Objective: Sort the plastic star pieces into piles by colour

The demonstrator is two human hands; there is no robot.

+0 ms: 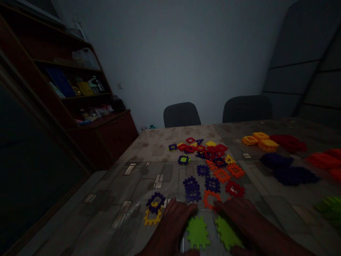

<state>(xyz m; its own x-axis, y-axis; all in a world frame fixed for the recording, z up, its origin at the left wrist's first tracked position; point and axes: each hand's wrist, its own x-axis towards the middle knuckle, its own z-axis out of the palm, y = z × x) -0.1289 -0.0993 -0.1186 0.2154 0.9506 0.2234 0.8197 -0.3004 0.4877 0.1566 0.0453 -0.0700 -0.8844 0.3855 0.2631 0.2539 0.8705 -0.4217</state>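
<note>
Near the table's front edge, my left hand curves around a lime-green notched building tile, its fingers at the upper edge and its thumb at the lower one. Opposite it, my right hand holds a second lime-green notched tile, which is tilted and partly hidden by the hand. A narrow gap separates the two green tiles. Just beyond my fingertips lies an orange tile with a round opening. A purple frame tile overlaps a yellow one left of my left hand.
Loose red, purple, orange and yellow tiles spread over the middle of the patterned table. On the right stand stacks of yellow, dark red, purple, orange and green tiles. Two chairs stand behind the table, and a shelf unit at left.
</note>
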